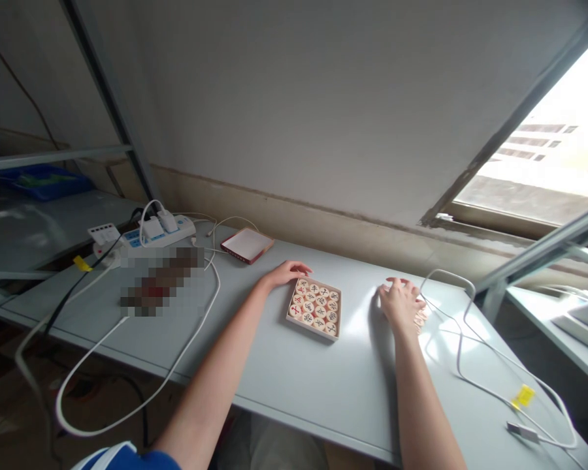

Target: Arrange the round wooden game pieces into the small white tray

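A shallow square box lies on the table with round wooden Chinese chess pieces set in rows inside it. Their characters are red or black. My left hand is at the box's far left corner, fingers stretched out and holding nothing. Whether it touches the rim I cannot tell. To the right of the box, my right hand is curved over more Chinese chess pieces, its fingers bent round them. Most of these are hidden under the palm; a few show at its right side.
A box lid lies inner side up near the wall. A power strip with plugs stands at the left, beside a blurred-out item. White cables loop across the left; another cable with a USB plug lies right.
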A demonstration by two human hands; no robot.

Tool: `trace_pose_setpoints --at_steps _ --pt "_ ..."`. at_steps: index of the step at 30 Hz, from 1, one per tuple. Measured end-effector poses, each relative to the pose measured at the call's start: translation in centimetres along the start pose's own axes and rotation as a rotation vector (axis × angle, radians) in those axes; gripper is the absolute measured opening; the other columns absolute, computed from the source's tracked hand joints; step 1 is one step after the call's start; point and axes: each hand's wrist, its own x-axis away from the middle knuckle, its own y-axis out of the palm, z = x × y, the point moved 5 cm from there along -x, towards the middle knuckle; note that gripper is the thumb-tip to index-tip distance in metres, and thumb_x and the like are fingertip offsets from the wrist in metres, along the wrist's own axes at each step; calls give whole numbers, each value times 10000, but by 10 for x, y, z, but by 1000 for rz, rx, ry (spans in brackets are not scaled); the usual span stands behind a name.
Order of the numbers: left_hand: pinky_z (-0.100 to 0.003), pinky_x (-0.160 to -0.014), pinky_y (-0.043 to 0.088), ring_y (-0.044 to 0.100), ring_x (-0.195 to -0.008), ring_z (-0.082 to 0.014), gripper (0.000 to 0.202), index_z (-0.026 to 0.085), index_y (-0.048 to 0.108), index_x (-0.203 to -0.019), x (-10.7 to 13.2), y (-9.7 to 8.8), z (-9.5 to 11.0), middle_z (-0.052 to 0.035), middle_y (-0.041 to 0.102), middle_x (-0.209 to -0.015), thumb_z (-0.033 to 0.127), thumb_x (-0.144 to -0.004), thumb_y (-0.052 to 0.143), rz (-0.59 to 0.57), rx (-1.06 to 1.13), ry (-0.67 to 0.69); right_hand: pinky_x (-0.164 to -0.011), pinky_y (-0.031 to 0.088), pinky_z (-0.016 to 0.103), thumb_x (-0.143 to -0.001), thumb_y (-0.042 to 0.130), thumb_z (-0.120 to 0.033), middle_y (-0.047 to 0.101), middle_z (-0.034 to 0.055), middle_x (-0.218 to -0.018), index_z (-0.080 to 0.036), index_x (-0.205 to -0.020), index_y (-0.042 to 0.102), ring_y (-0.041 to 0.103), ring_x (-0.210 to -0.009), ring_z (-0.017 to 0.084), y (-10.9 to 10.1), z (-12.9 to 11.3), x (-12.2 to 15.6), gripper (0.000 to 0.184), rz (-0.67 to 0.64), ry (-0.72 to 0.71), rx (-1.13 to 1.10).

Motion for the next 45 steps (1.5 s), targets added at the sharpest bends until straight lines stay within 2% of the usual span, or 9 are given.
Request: trace_pose_setpoints --at_steps 3,8,13,19,27,31,34,41,45 --pt "-276 -782 417 555 -899 -167 252 132 612 -939 -1 0 -1 -75 615 -990 220 -708 559 -2 2 -2 -782 343 479 -775 426 -288 469 135 -1100 -190 -1091 510 397 -1027 317 -8 -32 6 341 -17 -182 -188" --pt "-276 -804 416 556 -892 -164 255 125 615 -931 -3 0 -1 -72 629 -946 211 -694 575 6 -24 32 -824 364 360 -806 466 -242 523 51 -1117 -275 -1117 500 449 -1013 212 -20 -132 63 315 -320 -829 -500" --pt "-279 -798 418 557 -886 -162 256 117 616 -943 -8 0 -5 -79 632 -939 209 -715 546 8 -39 23 -813 333 330 -807 441 -126 538 33 -1124 -264 -1080 518 457 -1011 190 -19 -164 97 316 -351 -924 -389" --pt "-285 -836 398 550 -915 -170 266 123 621 -943 -10 -1 -8 -74 638 -950 215 -702 557 -8 -48 58 -775 297 323 -834 468 -241 580 38 -1041 -262 -1044 524 491 -931 194 -25 -142 70 218 -234 -779 -344" --pt "-288 -803 400 543 -907 -181 307 126 620 -957 -9 -1 -11 -81 617 -962 287 -706 551 -7 -28 8 -744 254 354 -851 383 -282 601 83 -911 -200 -951 589 457 -885 224 -15 -46 21 243 -117 -395 -6" --pt "-302 -813 393 543 -893 -186 294 131 628 -938 -9 -1 -10 -74 620 -937 289 -702 554 -6 -36 7 -789 252 392 -832 383 -271 527 96 -1110 -213 -926 616 402 -1005 253 -4 -15 10 258 -87 -271 83" --pt "-304 -817 391 541 -902 -188 285 130 626 -935 -9 0 -9 -76 620 -941 276 -702 554 -7 -30 0 -861 232 437 -836 362 -250 438 71 -1256 -239 -974 601 354 -1109 258 2 -8 7 276 -84 -269 82" --pt "-308 -818 392 536 -926 -196 298 131 621 -950 -8 0 -9 -82 614 -968 282 -705 543 -10 -26 6 -927 199 472 -827 326 -170 603 100 -995 -180 -939 596 495 -969 233 9 19 2 292 -96 -101 57" --pt "-310 -823 393 537 -926 -196 300 130 620 -951 -9 -1 -12 -80 612 -971 290 -710 540 -6 -45 -6 -916 267 452 -824 395 -218 539 76 -1162 -212 -1031 566 454 -1077 237 -2 -15 7 269 -119 -289 -199"
